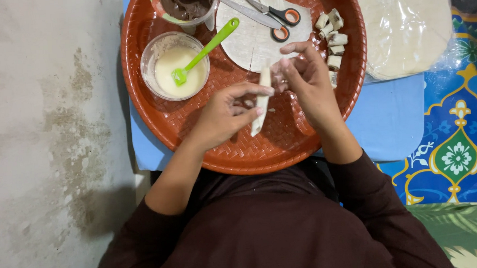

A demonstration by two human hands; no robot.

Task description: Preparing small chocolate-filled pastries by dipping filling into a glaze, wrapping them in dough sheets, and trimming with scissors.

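Over a round orange woven tray (pixel 149 34), my left hand (pixel 223 115) holds a thin rolled strip of pale dough (pixel 261 102) between thumb and fingers. My right hand (pixel 304 77) pinches the strip's upper end with its fingertips. Behind the hands lies a flat round dough sheet (pixel 243 37) with a wedge cut out, and orange-handled scissors (pixel 278 18) rest on it. Several small filled rolls (pixel 333 37) are stacked at the tray's right side.
A clear bowl of whitish paste (pixel 175 66) holds a green silicone brush (pixel 205 47). A bowl of brown filling (pixel 186 4) with a metal spoon sits at the tray's back. A bag of flat dough sheets (pixel 403 22) lies right, on a blue board (pixel 395 119). A concrete wall stands left.
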